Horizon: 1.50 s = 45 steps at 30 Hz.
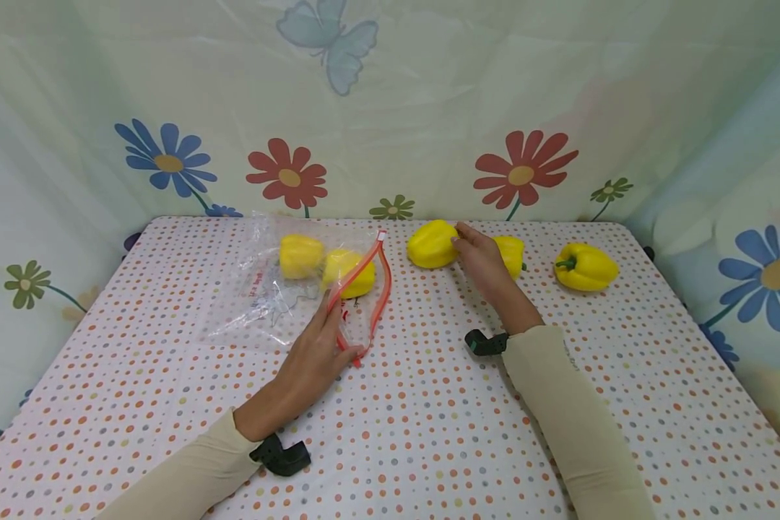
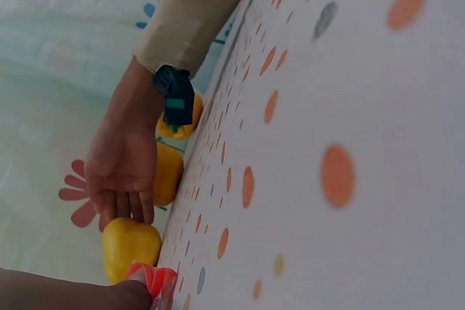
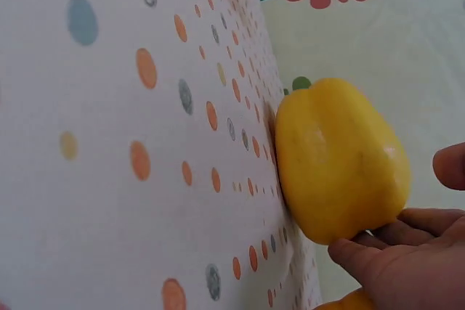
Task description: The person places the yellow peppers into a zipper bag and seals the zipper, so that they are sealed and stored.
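A clear zip bag (image 1: 234,318) with a red-orange zip edge lies on the table, two yellow bell peppers (image 1: 301,256) inside it. My left hand (image 1: 312,361) holds the bag at its mouth, thumb at the near corner, and the mouth gapes toward the right. Right of the mouth sits another yellow bell pepper (image 1: 432,244) on the cloth. My right hand (image 1: 484,263) touches that pepper's right end with extended fingertips (image 3: 352,255); in the right wrist view the thumb stands away from it. One more bell pepper (image 1: 512,254) is partly hidden behind the right hand.
Farther right lies a separate yellow bell pepper (image 1: 586,267), its green stem facing left. The dotted tablecloth (image 1: 416,433) covers the table, and a flowered curtain (image 1: 429,94) hangs behind and at both sides. Each wrist carries a black camera mount (image 1: 485,343).
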Each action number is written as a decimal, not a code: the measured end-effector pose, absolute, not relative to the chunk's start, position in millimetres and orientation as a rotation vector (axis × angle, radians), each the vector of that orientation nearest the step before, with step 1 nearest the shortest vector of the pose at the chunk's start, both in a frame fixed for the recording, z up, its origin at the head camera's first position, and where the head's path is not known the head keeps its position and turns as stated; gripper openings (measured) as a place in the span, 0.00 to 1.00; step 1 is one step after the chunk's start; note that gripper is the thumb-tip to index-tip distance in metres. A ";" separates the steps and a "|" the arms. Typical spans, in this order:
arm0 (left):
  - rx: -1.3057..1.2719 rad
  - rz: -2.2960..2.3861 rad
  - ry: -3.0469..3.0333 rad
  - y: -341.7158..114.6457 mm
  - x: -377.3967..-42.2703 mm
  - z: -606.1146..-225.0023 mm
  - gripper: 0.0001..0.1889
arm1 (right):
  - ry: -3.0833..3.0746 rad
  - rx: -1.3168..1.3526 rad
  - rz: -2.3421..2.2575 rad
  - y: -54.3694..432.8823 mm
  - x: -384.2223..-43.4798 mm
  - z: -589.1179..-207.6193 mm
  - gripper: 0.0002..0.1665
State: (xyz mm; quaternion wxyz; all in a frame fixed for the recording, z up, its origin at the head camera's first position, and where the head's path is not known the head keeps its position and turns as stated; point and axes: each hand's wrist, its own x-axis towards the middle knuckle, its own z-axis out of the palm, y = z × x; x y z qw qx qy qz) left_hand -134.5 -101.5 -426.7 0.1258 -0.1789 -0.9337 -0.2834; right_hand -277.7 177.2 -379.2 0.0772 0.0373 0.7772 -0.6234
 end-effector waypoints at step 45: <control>-0.483 -0.835 -2.774 -99.5 -134.1 -423.9 0.50 | 2.184 0.152 -1.854 174.2 -288.4 -389.2 0.41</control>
